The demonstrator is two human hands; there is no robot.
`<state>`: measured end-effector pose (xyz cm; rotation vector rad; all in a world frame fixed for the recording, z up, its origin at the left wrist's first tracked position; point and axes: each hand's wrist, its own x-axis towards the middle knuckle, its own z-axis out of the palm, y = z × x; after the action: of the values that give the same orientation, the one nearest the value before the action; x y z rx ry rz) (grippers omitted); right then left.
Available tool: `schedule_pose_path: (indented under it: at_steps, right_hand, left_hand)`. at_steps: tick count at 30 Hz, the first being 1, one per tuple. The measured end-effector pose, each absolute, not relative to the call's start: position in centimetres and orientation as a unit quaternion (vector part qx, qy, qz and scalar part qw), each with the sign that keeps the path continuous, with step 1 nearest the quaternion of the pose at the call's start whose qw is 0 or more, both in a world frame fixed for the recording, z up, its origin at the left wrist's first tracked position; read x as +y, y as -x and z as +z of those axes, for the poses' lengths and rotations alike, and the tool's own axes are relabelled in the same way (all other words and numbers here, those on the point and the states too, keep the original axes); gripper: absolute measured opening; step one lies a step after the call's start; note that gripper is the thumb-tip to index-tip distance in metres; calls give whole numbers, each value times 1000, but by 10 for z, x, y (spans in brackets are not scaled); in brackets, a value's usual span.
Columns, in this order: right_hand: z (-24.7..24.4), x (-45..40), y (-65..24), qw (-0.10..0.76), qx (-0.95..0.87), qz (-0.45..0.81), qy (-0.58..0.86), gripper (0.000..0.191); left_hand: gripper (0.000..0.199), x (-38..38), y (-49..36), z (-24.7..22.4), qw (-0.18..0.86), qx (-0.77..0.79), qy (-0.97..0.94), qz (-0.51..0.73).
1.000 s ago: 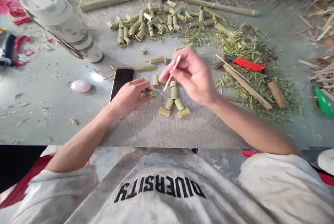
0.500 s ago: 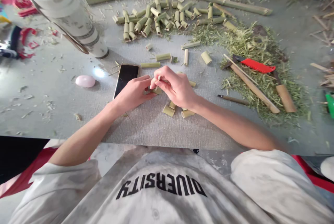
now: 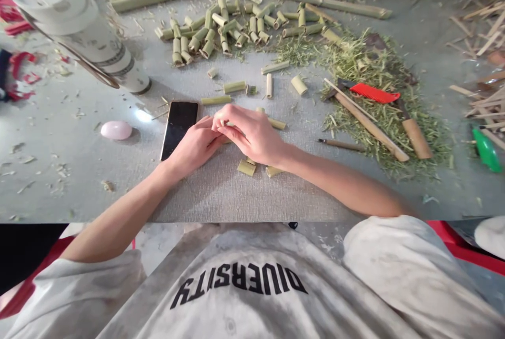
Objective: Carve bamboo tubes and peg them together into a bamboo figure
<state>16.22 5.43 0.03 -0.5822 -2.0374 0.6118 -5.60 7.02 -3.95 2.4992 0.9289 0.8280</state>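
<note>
My left hand [image 3: 197, 141] is closed at the middle of the table, its fingertips round a short bamboo piece [image 3: 226, 139] that is mostly hidden. Over it bends my right hand [image 3: 254, 132], fingers pinched on a small pale stick [image 3: 222, 122], of which only a bit shows. The two hands touch or nearly touch. A black phone [image 3: 179, 127] lies beside my left hand. Just below my right hand rest cut bamboo tubes [image 3: 246, 167], and another tube [image 3: 276, 123] pokes out behind it.
A heap of bamboo tubes [image 3: 209, 33] lies farther back, before long bamboo poles [image 3: 335, 3]. To the right, a red-handled tool [image 3: 374, 93] and a wooden stick [image 3: 366, 126] lie on green shavings, near a thin carving tool [image 3: 341, 145]. A tall white tumbler [image 3: 90, 39] and a pink oval object [image 3: 116, 130] are left.
The view has shifted, so the table's things appear farther left. My right hand has tipped over toward my left, and less of the small stick shows between its fingers.
</note>
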Motion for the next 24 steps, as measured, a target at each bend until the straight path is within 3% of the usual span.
schedule_pose_path:
  at_steps: [9, 11, 17, 19, 24]
  right_hand:
    - [13, 53, -208, 420, -830, 193, 312, 19]
    - [16, 56, -251, 374, -818, 132, 417, 13]
    - [3, 40, -423, 202, -692, -58, 690, 22]
    - [-5, 25, -462, 130, -658, -58, 740, 30]
    - [-14, -2, -483, 84, -662, -18, 744, 25]
  left_hand:
    - [33, 68, 56, -31, 242, 329, -869, 280]
    - [34, 68, 56, -32, 248, 330, -866, 282]
    - [38, 69, 57, -35, 262, 348, -855, 281]
    - [38, 69, 57, -35, 265, 350, -853, 281]
    - [38, 70, 56, -35, 273, 355, -848, 283]
